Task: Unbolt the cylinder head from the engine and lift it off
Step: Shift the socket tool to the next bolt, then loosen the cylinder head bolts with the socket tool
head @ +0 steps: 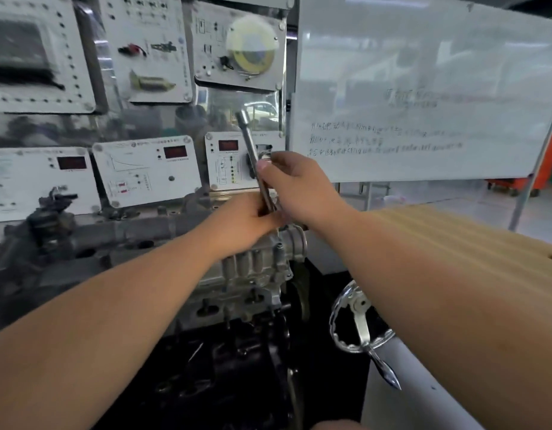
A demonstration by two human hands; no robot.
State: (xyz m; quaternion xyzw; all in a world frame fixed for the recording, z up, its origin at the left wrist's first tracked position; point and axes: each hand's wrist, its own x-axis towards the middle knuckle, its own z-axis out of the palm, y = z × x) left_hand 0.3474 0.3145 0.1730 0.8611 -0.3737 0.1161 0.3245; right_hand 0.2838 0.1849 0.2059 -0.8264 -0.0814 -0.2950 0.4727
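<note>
The wrench above the cylinder head was bright, smooth polished metal. The cylinder head was dull grey cast metal, rough and matt. Right of it, the handwheel was glossy chromed metal, and the tabletop beyond was matt pale wood. Behind it, the instrument panels were smooth white plastic, and the whiteboard was glossy.

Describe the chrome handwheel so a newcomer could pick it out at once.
Start at the grey engine in the middle and look down to its right, under the right forearm. The handwheel sits there at the end of a pale grey tube. It alone is shiny chrome, with a scalloped rim and a pointed crank handle.
</note>
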